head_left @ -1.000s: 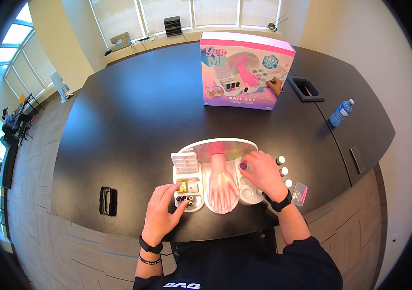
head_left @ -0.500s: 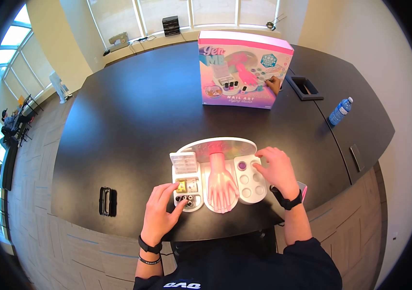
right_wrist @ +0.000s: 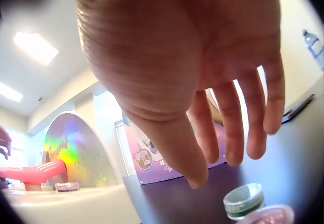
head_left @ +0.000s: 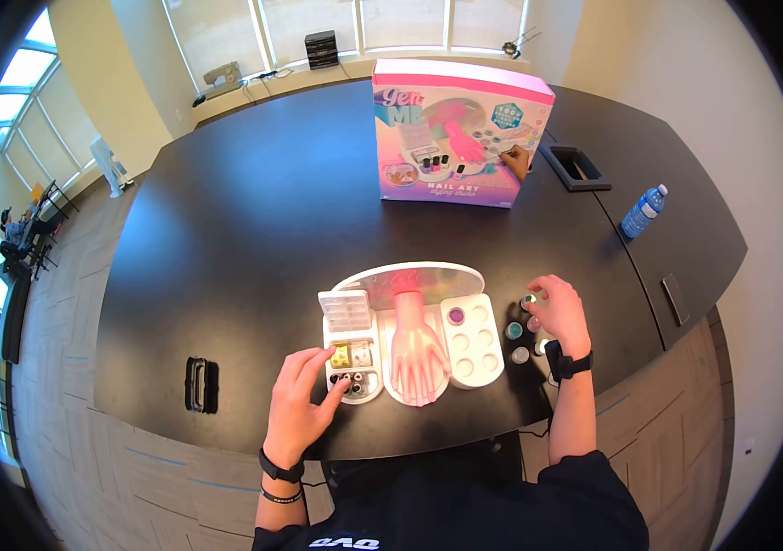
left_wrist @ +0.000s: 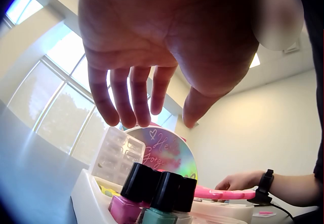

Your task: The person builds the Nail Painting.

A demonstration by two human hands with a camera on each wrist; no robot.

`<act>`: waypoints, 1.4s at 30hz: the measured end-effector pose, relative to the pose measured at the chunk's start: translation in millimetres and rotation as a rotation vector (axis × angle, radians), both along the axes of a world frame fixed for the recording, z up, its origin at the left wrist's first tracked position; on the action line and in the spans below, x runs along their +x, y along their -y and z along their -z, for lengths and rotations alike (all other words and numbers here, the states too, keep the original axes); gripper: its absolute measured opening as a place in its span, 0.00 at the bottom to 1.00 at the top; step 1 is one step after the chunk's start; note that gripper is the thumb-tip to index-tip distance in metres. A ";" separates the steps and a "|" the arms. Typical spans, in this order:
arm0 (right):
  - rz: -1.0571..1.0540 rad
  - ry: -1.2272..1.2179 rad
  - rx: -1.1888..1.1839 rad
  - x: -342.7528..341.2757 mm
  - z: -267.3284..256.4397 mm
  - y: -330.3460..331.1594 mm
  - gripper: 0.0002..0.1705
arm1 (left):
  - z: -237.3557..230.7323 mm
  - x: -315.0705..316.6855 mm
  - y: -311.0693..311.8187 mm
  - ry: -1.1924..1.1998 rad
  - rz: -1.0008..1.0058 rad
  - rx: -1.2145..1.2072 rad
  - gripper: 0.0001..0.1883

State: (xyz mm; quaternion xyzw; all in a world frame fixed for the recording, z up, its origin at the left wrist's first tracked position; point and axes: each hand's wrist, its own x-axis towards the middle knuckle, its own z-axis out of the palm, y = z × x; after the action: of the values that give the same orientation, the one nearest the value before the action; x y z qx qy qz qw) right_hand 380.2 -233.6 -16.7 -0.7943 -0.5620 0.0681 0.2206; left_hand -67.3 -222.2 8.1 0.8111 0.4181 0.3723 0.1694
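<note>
My left hand (head_left: 302, 397) hovers with loosely bent fingers above the nail polish bottles (left_wrist: 152, 196) in the left tray of a white nail art station (head_left: 498, 354). Nothing is between its thumb and fingers. To the right of the station, my right hand (head_left: 560, 310) reaches over several small round jars, thumb and fingers apart. In the right wrist view a green jar (right_wrist: 243, 202) and a pink jar (right_wrist: 271, 217) lie just below those fingertips. A purple jar (head_left: 456, 316) sits in the upper left well of the right tray. The pink model hand (head_left: 417, 356) lies palm down in the middle.
A holographic mirror panel (left_wrist: 169, 153) rises behind the model hand. The nail art box (head_left: 460, 138) stands farther back. A water bottle (head_left: 644, 211) and a phone (head_left: 676, 299) are at the right, a black case (head_left: 200, 385) at the left of the dark table (head_left: 254, 230).
My right hand has moved from the purple jar in the right tray out to the jars on the table at the right. The purple jar stays in its well. My left hand has barely moved.
</note>
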 end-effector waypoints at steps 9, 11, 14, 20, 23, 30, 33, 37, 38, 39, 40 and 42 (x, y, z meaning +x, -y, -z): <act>0.039 -0.086 -0.107 2.1 7.4 -4.5 0.19 | -0.3 0.8 -0.4 0.004 -0.013 0.008 0.27; 0.045 -0.059 -0.115 2.6 11.2 -5.2 0.18 | 0.5 -0.7 1.1 0.013 -0.020 -0.012 0.27; 0.027 -0.028 -0.076 6.9 20.3 -6.2 0.17 | -0.7 -1.6 2.1 0.008 -0.018 -0.013 0.27; 0.038 -0.069 -0.080 2.8 14.6 -6.2 0.16 | -0.3 -2.6 2.1 0.003 -0.020 -0.020 0.27; 0.003 -0.039 -0.044 -1.4 8.2 -3.5 0.17 | -0.2 -2.0 2.0 0.003 -0.019 -0.021 0.27; -0.064 -0.042 0.041 -21.3 -16.0 4.5 0.17 | 0.5 -1.1 3.2 0.001 -0.012 -0.021 0.26; -0.094 -0.039 0.070 -32.7 -26.9 6.9 0.17 | 0.4 -1.3 3.4 0.002 -0.011 -0.020 0.26; -0.122 -0.116 0.103 -42.2 -30.3 8.2 0.19 | 0.3 -2.2 3.5 0.000 -0.008 -0.017 0.26; -0.162 -0.087 0.149 -43.6 -29.2 8.4 0.19 | 0.5 -2.3 3.4 0.001 -0.008 -0.017 0.26; -0.163 -0.086 0.149 -45.3 -29.3 8.5 0.19 | 0.6 -2.4 3.2 -0.001 -0.010 -0.016 0.26; -0.180 -0.083 0.150 -47.4 -29.8 8.4 0.19 | 0.8 -2.5 3.1 -0.002 -0.011 -0.015 0.26; -0.199 -0.078 0.152 -51.9 -31.2 7.7 0.19 | 1.1 -3.0 3.0 0.000 -0.015 -0.014 0.26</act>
State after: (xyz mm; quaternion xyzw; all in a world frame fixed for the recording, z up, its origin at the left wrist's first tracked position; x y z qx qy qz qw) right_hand 328.3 -241.3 14.5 -0.7124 -0.6324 0.0778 0.2941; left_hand -70.3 -225.2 7.0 0.8068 0.4267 0.3706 0.1722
